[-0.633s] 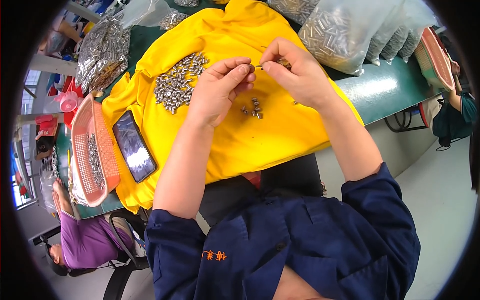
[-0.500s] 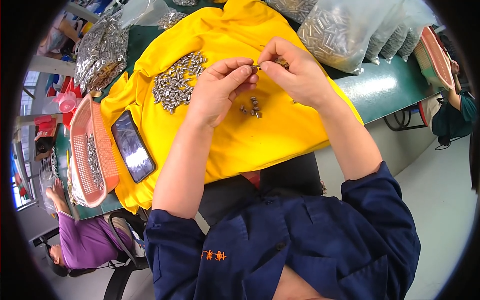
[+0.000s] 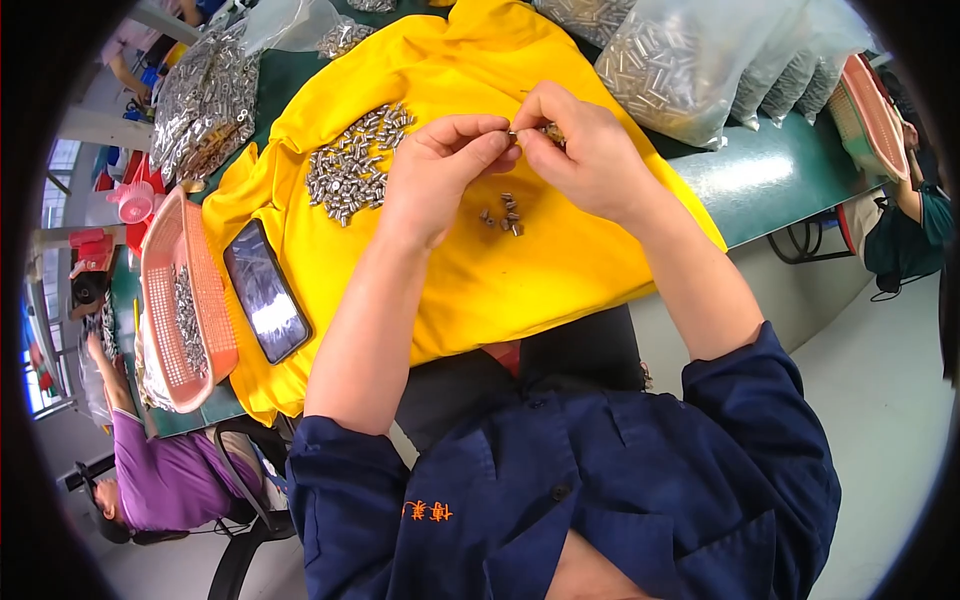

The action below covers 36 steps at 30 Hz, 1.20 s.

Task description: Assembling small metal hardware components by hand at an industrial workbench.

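Observation:
Above a yellow cloth [image 3: 480, 290], my left hand [image 3: 435, 175] and my right hand [image 3: 590, 160] meet fingertip to fingertip. Thumb and forefinger of each are pinched on a small metal part [image 3: 513, 134], mostly covered by the fingers. To the left of my left hand lies a pile of short silver metal sleeves [image 3: 345, 175]. A few loose sleeves [image 3: 510, 215] rest on the cloth just below the hands. Some brass-coloured pieces [image 3: 555, 132] show partly behind my right hand's fingers.
A phone [image 3: 268, 292] lies on the cloth's left edge beside a pink plastic basket [image 3: 220, 335] holding metal parts. Bags of metal pieces [image 3: 670, 75] stand at the back right, another bag [image 3: 205, 100] at the back left. A co-worker in purple [image 3: 175, 475] sits at the left.
My two hands have come slightly closer together at the fingertips, and the small part shows less between them. At the left, the co-worker's arm has shifted.

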Each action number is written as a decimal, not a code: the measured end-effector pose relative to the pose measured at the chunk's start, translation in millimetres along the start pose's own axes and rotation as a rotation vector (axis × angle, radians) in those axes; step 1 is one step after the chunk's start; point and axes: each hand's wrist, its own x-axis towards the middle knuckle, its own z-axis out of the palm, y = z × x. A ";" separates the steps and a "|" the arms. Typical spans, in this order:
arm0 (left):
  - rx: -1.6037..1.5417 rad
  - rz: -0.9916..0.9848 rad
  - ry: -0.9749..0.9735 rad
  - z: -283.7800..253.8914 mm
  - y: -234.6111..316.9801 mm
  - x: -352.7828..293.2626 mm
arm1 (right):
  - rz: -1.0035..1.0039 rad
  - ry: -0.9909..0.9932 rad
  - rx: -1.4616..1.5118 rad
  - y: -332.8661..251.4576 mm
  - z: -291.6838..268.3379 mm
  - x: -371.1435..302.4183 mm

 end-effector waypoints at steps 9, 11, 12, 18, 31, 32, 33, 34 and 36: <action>-0.052 0.033 0.046 -4.8 2.4 1.1 | 0.083 0.115 0.076 -0.3 -5.3 1.5; -0.066 0.037 0.010 -3.5 1.5 -0.3 | 0.094 0.037 0.156 -2.3 -2.9 0.2; -0.080 0.045 -0.023 -3.0 0.8 -0.6 | 0.098 0.039 0.155 -2.5 -2.6 -0.3; -0.051 0.060 -0.044 -0.8 0.8 -0.2 | 0.117 0.010 0.147 -3.5 -3.6 0.8; 0.031 0.073 -0.047 -0.8 1.7 -1.8 | 0.075 -0.025 0.059 -8.9 -2.5 0.0; 0.028 0.077 -0.042 -0.2 1.5 -1.9 | 0.071 -0.018 0.063 -8.9 -1.9 0.1; 0.025 0.081 -0.037 0.6 1.4 -2.0 | 0.070 -0.018 0.063 -8.2 -1.1 -0.1; 0.025 0.082 -0.038 1.3 1.0 -1.8 | 0.053 -0.007 0.060 -6.9 -0.5 -0.6; 0.012 0.085 -0.030 2.8 -0.2 -1.3 | 0.036 0.006 0.056 -6.2 -1.0 -0.3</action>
